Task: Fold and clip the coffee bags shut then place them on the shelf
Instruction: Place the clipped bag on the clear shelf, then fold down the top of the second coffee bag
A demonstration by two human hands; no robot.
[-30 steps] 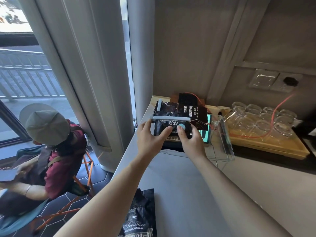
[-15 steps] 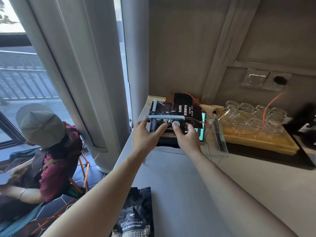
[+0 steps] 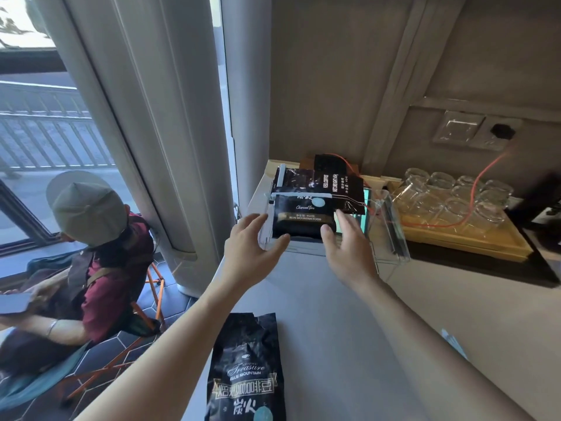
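A folded black coffee bag (image 3: 302, 215) with a white clip (image 3: 299, 195) across its top sits in a clear acrylic shelf (image 3: 391, 235) at the counter's far end. Behind it lies another clipped black bag (image 3: 321, 180). My left hand (image 3: 250, 241) hovers just left of the front bag, fingers spread and off it. My right hand (image 3: 346, 241) hovers just right of the bag, also open. An unclipped black coffee bag (image 3: 247, 369) lies flat on the counter near me, between my forearms.
A yellow tray (image 3: 473, 240) of upturned glasses stands right of the shelf, with an orange cable (image 3: 482, 174) running to a wall socket. A person in a cap (image 3: 85, 205) sits on a folding chair below left. A column stands left of the counter (image 3: 334, 314).
Both hands have let go of the front clipped bag and drawn back a little toward me, fingers opening. The bag stays in the clear shelf.
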